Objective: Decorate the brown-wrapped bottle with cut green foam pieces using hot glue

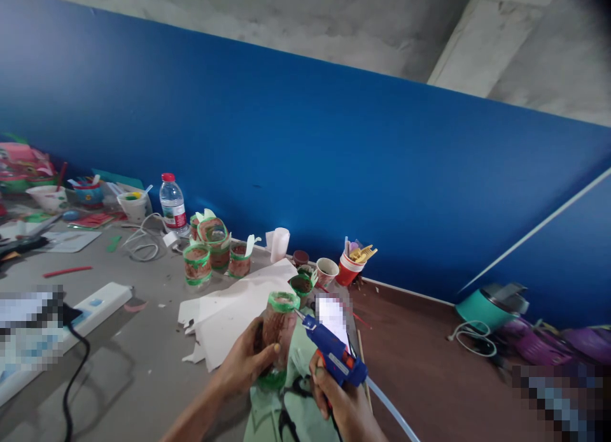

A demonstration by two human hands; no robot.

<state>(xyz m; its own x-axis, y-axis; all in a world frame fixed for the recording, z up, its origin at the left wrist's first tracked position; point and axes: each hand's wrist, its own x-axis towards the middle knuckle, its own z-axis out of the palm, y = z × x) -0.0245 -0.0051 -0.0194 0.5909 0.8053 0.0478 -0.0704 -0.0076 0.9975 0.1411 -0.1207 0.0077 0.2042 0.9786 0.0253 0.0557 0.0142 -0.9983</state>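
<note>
My left hand (252, 356) is wrapped round the side of a brown jar (280, 327) with a green rim and a green base. The jar stands upright or nearly so, over a light green cloth (267, 413) with black marks. In my right hand (331, 388) is a blue glue gun (337, 349), with a pale glue stick (389, 404) trailing from its back end. The gun's nozzle points at the jar's green rim, close to it; whether they touch I cannot tell.
Several brown and green jars (196, 263) stand behind white paper sheets (233, 321). A water bottle (172, 203), a white cup (327, 271) and a red cup of plastic cutlery (351, 267) line the back. At left lie a power strip (102, 308) and black cord (81, 365).
</note>
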